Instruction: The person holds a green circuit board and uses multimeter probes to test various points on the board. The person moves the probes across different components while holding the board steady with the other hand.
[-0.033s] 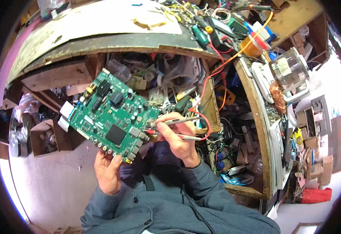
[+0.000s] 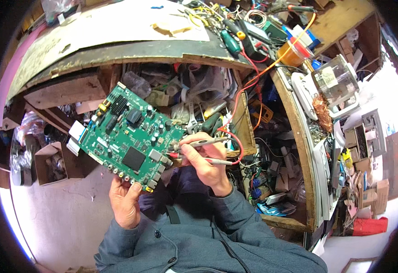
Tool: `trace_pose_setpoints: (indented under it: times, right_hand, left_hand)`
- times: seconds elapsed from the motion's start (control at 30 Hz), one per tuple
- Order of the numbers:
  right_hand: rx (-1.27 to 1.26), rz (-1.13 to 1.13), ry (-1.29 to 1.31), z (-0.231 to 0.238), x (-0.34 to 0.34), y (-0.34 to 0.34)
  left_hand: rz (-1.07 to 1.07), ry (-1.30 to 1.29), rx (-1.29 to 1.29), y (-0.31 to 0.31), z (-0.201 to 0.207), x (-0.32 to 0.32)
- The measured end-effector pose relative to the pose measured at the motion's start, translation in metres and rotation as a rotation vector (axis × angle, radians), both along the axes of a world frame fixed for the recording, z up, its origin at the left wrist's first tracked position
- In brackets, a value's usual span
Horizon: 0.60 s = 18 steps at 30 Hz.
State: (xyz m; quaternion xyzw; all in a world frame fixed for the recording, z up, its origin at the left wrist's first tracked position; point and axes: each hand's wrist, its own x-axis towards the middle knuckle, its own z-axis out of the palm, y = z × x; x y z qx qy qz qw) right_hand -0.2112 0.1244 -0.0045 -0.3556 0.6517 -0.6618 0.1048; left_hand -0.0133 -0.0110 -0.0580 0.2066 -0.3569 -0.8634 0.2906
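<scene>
My left hand (image 2: 125, 207) grips a green circuit board (image 2: 117, 148) by its lower edge, thumb on top beside the row of round sockets. The board is held tilted above my lap and carries a large dark square chip, metal-cased ports and a black finned heatsink. Closed round two pen-like test probes, my right hand (image 2: 206, 166) is at the board's right edge. The upper probe (image 2: 203, 142) is greyish; the lower probe (image 2: 217, 161) has a red front and a red lead. Their tips point at the board near the metal ports; whether they touch it I cannot tell.
A cluttered workbench (image 2: 144, 48) curves ahead, with a green-handled screwdriver (image 2: 230, 43) and a dark meter-like device (image 2: 253, 45) among tools. Red and orange leads (image 2: 244, 86) hang across the right side. Open shelves below are packed with parts; a cardboard box (image 2: 53, 164) stands left.
The view has shifted very slightly, and the board and my hands appear a touch further left. Both grips look the same.
</scene>
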Motion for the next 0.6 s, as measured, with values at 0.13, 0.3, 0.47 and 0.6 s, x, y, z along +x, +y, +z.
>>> trace_pose_setpoints:
  times: [0.13,0.3,0.47,0.6]
  right_hand:
    - [0.005,0.001,-0.018,0.001,0.001,0.001]
    - [-0.004,0.021,-0.062,0.001,0.005,-0.005]
    - [0.01,-0.039,-0.084,0.006,0.011,-0.003]
    - [0.006,-0.05,-0.049,0.001,0.015,-0.001]
  left_hand:
    - [-0.009,-0.039,0.012,-0.001,0.0,0.002]
    - [0.023,-0.027,-0.01,-0.001,-0.002,0.005]
    - [-0.024,-0.045,-0.03,-0.002,-0.002,0.005]
    - [-0.032,-0.001,-0.029,-0.001,-0.002,0.008]
